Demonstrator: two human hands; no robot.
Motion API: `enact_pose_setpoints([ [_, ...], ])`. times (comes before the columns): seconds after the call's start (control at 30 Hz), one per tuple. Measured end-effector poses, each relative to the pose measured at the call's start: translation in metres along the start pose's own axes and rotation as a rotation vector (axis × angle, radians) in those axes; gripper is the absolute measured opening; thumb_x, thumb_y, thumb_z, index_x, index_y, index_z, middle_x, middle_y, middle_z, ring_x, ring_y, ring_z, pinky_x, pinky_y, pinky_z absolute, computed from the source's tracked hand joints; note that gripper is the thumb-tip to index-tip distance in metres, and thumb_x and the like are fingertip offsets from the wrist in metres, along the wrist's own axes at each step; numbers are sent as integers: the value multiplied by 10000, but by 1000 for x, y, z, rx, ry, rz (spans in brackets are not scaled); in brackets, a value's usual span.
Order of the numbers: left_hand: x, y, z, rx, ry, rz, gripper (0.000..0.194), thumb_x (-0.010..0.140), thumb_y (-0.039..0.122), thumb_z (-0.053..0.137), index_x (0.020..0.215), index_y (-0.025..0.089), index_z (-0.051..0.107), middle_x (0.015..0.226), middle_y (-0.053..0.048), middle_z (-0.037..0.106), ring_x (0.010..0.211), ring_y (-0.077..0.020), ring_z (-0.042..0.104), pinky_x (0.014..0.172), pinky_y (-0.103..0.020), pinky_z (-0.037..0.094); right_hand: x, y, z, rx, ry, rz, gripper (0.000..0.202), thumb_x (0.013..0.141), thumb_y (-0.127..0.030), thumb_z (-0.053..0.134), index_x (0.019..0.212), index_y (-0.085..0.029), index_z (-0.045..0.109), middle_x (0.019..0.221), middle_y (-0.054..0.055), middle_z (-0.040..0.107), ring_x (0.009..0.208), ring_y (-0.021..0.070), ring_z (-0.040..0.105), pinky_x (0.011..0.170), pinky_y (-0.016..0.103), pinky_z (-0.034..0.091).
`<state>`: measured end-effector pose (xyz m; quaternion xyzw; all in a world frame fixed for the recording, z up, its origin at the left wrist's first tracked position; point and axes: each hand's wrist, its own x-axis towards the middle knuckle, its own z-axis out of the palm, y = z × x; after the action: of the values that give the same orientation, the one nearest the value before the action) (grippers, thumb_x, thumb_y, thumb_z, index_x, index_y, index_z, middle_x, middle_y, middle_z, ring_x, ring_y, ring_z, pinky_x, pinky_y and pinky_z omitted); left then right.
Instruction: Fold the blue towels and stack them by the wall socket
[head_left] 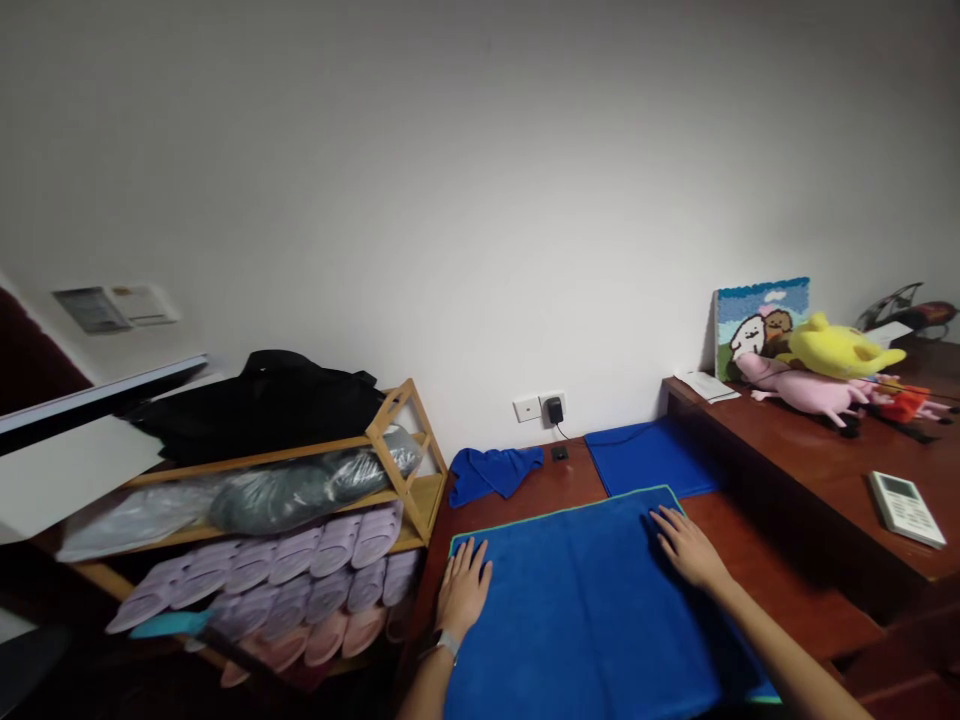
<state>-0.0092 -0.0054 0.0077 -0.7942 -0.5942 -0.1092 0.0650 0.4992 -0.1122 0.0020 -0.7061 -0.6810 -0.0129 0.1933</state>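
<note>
A large blue cloth with a green edge lies spread out on the reddish-brown desk. My left hand rests flat near its far left corner, fingers apart, with a band on the wrist. Near the far right corner, my right hand lies on the cloth with its fingers spread. Neither hand holds anything. Beyond the cloth, a crumpled blue cloth sits at the back left of the desk, and a flat, folded blue cloth lies at the back right.
On the left stands a wooden rack with slippers and a black bag. A plugged-in adapter is on the wall. The raised right surface holds plush toys, a picture and a calculator-like device.
</note>
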Motion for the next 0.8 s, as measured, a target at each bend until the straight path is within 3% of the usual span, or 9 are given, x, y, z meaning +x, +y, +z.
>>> enact_pose_setpoints([
  [0.17,20,2,13,7,-123,-50,585,1060,498,345,1607,295,387,1692,-38,349,1565,-268,310,1272,-508,261,46,13,22,-63,-115,61,607,1025,-452,299,1580,-265,456,1675,30,388,1559,285,312,1272,510,283],
  [0.37,21,-4,11,6,-155,-62,578,1066,501,321,1613,321,369,1697,-11,333,1570,-260,299,1280,-518,251,42,25,41,-123,-170,193,629,1045,-487,197,1643,-318,290,1724,-15,256,1598,247,190,1288,523,184],
  [0.47,26,7,6,18,-104,-67,554,1065,410,314,1587,271,438,1675,-43,392,1553,-262,340,1276,-509,270,38,24,42,-146,-161,199,630,1045,-482,179,1645,-319,284,1726,-15,257,1598,237,191,1288,500,174],
  [0.53,31,31,4,-5,-51,-31,550,1065,357,289,1572,237,465,1665,-64,415,1549,-253,349,1277,-488,275,38,23,41,-153,-161,204,628,1044,-468,171,1644,-322,287,1726,-18,259,1597,237,195,1283,494,185],
  [0.6,37,68,4,-64,-36,47,548,1072,365,276,1573,244,463,1668,-62,413,1554,-245,339,1279,-479,274,38,22,40,-152,-163,207,627,1043,-461,169,1642,-327,292,1725,-18,265,1596,236,202,1280,495,193],
  [0.73,45,156,10,-214,-108,251,554,1083,495,271,1601,344,396,1710,-17,326,1580,-245,275,1292,-506,243,37,24,40,-155,-157,201,642,1036,-475,158,1642,-316,299,1723,-8,278,1596,238,201,1276,501,199],
  [0.8,46,183,16,-264,-144,268,559,1084,517,237,1603,367,384,1712,-9,323,1582,-242,269,1292,-517,241,36,25,42,-150,-156,200,656,1029,-487,152,1640,-306,307,1721,0,285,1596,243,202,1271,506,212],
])
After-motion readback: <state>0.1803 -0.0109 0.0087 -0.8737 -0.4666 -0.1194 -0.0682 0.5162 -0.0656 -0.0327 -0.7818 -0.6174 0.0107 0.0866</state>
